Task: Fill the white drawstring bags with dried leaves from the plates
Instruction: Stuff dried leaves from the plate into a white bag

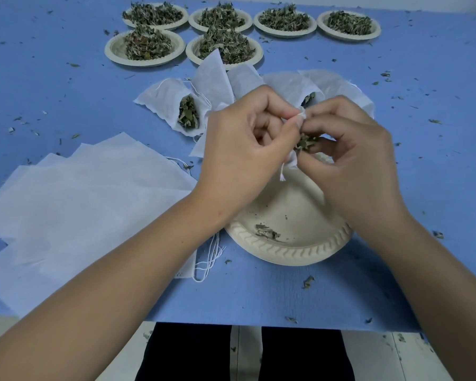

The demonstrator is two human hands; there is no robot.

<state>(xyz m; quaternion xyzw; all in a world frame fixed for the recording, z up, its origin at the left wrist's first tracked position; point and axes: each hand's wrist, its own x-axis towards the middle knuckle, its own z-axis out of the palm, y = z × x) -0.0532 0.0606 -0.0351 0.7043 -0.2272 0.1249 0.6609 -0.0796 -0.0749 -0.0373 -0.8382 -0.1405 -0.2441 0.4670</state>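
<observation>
White, thin non-woven fabric is bunched between both hands just above the far edge of a nearly empty cream paper plate (286, 251) with an embossed rim, near the middle of the blue worktop (259, 295). This small white drawstring bag (294, 160) is mostly hidden; only its gathered mouth, a loose cord end hanging toward the plate and a tuft of dried green leaves (306, 141) poking out are visible.

The left hand (242, 149) has its fingers curled closed, thumb and forefinger pinching the fabric at the top of the mouth. The right hand (352, 149) meets it from the right, its fingers (311, 125) likewise pinched shut on the same edge, with the leaves just below. Whether the right hand grips cord or cloth I cannot tell.

The bag lies directly between the two hands, its mouth facing up and toward the right hand, its body seemingly trailing down toward the plate. Both hands are equally close, so the coming move, probably tucking the leaves in or drawing the cord, turns on pulling apart along the left-right line.

Beyond, filled white bags (173, 105) lie fanned out; six heaped plates of leaves (146, 45) sit at the far edge, and flat empty bags (80, 188) are stacked near left.
</observation>
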